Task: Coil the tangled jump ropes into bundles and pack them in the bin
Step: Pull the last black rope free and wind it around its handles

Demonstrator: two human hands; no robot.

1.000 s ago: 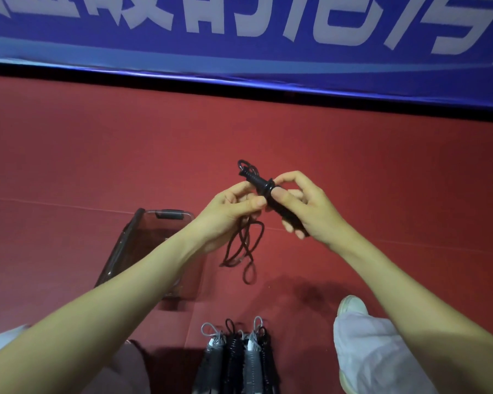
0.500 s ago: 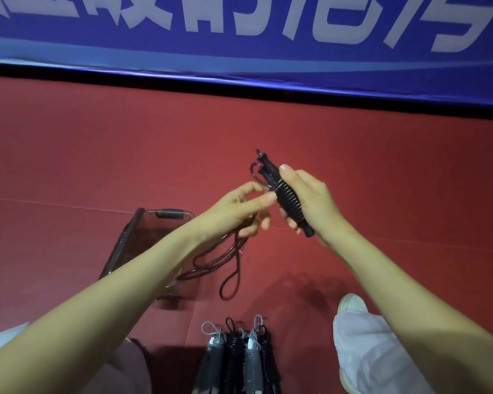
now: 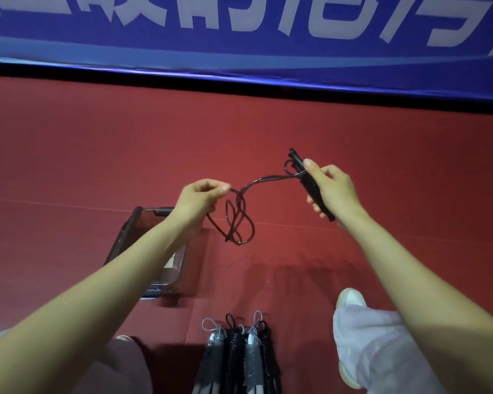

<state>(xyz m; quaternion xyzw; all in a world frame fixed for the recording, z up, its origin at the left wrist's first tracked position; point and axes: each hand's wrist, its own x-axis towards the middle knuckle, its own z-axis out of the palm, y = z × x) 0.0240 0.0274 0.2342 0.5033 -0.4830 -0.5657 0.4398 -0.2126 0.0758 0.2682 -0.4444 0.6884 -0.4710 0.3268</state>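
My right hand (image 3: 329, 189) grips the black jump rope handles (image 3: 310, 186), which have cord wound around them. The black cord (image 3: 241, 214) runs left from the handles to my left hand (image 3: 201, 194), which pinches it; loose loops hang below that hand. A clear plastic bin (image 3: 165, 274) stands on the red floor under my left forearm, partly hidden by it. Several coiled rope bundles (image 3: 239, 356), black and grey, lie side by side on the floor at the bottom centre.
The red floor (image 3: 97, 155) stretches ahead to a blue banner wall (image 3: 239, 38) with white characters. My white shoe and trouser leg (image 3: 362, 334) sit at the lower right, my other knee at the lower left.
My hands have moved apart: the left hand pulled the cord out to the left, the right hand shifted right with the handles. The cord is stretched between them.
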